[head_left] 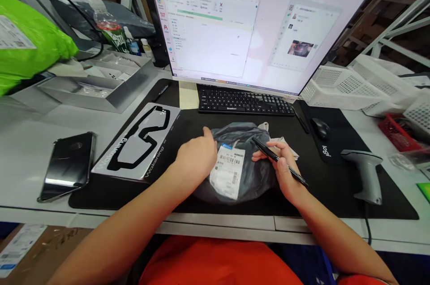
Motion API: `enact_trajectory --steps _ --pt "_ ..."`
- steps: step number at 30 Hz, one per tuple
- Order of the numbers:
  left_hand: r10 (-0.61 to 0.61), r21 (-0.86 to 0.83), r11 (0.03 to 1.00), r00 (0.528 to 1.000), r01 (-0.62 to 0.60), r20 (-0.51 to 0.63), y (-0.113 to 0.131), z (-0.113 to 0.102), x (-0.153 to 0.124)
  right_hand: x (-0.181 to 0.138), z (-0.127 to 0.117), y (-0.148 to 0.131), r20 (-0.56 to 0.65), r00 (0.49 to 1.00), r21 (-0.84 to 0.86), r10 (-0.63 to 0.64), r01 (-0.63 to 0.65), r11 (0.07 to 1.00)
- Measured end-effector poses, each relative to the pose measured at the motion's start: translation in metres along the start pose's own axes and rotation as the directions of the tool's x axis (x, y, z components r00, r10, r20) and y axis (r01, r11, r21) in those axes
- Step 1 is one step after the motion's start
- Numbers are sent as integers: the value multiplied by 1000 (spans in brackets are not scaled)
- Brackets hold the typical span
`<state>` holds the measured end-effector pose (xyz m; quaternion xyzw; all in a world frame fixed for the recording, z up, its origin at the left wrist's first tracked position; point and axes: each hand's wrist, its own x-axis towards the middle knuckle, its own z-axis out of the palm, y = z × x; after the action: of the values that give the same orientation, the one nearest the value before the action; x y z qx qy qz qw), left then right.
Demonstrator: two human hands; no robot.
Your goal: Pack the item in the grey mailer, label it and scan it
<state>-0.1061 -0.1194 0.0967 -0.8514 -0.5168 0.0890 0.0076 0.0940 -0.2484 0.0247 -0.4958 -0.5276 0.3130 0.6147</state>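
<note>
Dark-grey plastic bag near white table's front edge: our right hand clamps slim black pen between fingers; left hand fingers hidden, can't tell; we should keep plastic taut.

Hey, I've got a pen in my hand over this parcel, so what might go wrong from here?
The pen in your right hand points at the parcel's thin-looking plastic, so it might snag or mark it. Your left hand is right beside the label, so a slip could crease it. The phone lies near the table's front edge; a stray elbow could perhaps knock it off.
</note>
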Motion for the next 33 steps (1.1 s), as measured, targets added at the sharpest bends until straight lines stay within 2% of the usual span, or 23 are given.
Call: enact_trajectory --steps 5,6,7,8,9,10,11,12,13,14,16,18,19,21,24,27,30,33 --pt "91 153 981 979 -120 183 -14 3 -61 12 -2 28 28 983 -7 180 -179 984" --pt "92 178 976 981 -122 169 -15 3 -67 14 -2 32 33 981 -30 192 -191 981" --pt "109 195 972 989 -128 102 -16 4 -71 15 -1 33 35 981 -62 192 -190 980" --pt "164 198 967 986 -159 -13 -16 5 -71 15 -1 34 33 983 -99 180 -176 979" --pt "266 191 953 952 -236 -149 -16 8 -69 14 1 33 32 986 -144 161 -155 977" --pt "399 183 915 876 -360 -270 -15 13 -65 13 3 32 29 990 -202 136 -128 971" --pt "530 178 847 774 -501 -346 -13 20 -59 11 5 30 33 994 -275 109 -96 957" --pt "641 166 757 670 -632 -374 -11 30 -52 8 9 28 46 996 -367 82 -59 928" --pt "711 141 682 607 -717 -355 -9 41 -46 6 13 27 70 996 -476 55 -15 879" --pt "727 103 665 608 -740 -320 -8 54 -39 3 17 27 106 994 -592 31 38 805" --pt "691 38 708 682 -705 -237 -7 78 -30 -4 26 29 199 980 -787 0 160 596" --pt "673 -13 728 719 -685 -171 -9 96 -25 -9 34 34 288 957 -880 -11 269 392" --pt "678 -36 723 719 -690 -152 -11 101 -25 -12 36 36 324 946 -893 -11 310 326" --pt "689 -70 710 712 -701 -137 -16 104 -25 -15 38 40 369 929 -892 -6 356 278" --pt "687 -88 711 716 -698 -124 -19 100 -28 -16 35 44 387 922 -875 6 366 317" --pt "687 -88 711 716 -698 -126 -19 94 -30 -14 27 47 390 921 -839 1 355 411" --pt "682 -124 699 708 -705 -181 -20 89 -32 -11 16 43 379 925 -734 -33 322 598" --pt "630 -238 668 706 -705 -325 -23 79 -34 -7 7 21 219 973 -546 -67 180 818"
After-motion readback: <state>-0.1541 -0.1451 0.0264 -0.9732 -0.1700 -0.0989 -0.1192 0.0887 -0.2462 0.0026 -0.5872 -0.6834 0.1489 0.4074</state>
